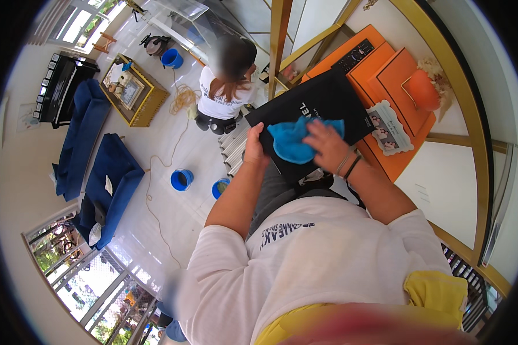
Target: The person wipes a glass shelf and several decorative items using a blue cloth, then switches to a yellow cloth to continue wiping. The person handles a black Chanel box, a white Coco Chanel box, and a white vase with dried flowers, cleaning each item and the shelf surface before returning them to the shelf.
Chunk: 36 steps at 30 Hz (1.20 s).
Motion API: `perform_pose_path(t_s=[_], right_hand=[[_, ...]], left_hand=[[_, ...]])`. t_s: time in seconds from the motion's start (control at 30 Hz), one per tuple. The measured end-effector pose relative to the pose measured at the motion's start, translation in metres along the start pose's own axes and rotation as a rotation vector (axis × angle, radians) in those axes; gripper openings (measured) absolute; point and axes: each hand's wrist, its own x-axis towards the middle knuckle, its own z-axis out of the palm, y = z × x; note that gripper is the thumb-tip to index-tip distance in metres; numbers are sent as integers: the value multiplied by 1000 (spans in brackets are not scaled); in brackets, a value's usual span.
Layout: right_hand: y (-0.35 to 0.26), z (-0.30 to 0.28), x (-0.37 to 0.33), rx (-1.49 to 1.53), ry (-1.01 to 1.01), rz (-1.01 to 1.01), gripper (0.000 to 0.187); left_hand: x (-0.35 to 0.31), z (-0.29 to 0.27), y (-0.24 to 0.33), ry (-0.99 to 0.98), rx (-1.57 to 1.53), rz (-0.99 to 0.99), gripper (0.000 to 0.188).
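Flat case (336, 95) between the hands; boxes (396, 72) at two o'clock, room toward nine.
Clock centred on case, twelve at top of view. Left hand (255, 147) on its edge, between eight and nine; cloth (288, 144) on its face, right hand (327, 146) on cloth. Photo frame (390, 127) at three, beside case. Co-worker (227, 95) at ten, coiled hose (183, 99) just beyond; low table (149, 99) farther out, between nine and ten. Piano (69, 86) near nine, well apart. Two couches, between eight and nine: farther one (75, 146) lies between piano and nearer one (112, 178). Two buckets (182, 180) on floor (161, 215) at eight.
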Motion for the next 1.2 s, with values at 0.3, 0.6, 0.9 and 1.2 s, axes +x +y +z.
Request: perform_pose_path(t_s=[0.3,0.6,0.9,1.2], right_hand=[[68,-3,8,-168,296,566,49],[24,6,7,-167,185,363,53],[17,3,9,-139,145,315,50],[-36,-3,10,-5,-72,-120,26]], left_hand=[[0,10,10,10,-37,-50,39],[2,7,6,14,13,-51,47],[3,8,6,12,6,-49,46],[-2,11,8,-53,1,-16,45]])
